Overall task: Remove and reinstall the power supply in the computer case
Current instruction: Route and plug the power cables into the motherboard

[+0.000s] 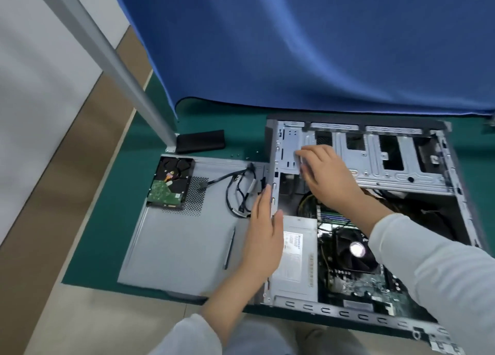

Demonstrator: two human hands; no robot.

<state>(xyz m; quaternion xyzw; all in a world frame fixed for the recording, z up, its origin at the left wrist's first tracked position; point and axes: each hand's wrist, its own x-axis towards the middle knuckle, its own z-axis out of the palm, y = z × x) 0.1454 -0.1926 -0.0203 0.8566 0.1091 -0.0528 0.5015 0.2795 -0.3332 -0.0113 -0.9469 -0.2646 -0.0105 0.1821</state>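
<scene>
Your computer case (361, 183) lies open on the mat, its side panel (176, 236) off beside it. The power supply (296, 252) sits in its corner, so it seems either not yet removed or already reinstalled. Your left hand (263, 236) rests flat on the case edge; your right hand (325, 173) presses the drive cage, fingers straight.

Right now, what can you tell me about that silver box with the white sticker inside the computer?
That is the power supply, a plain silver-grey metal box with a white label on top whose print is too small to read. It lies flat in the near left corner of the open computer case, beside the motherboard and its black CPU fan. The left hand rests at the case wall with its thumb over the box's left edge. The right hand is up at the drive cage, not touching it.
</scene>
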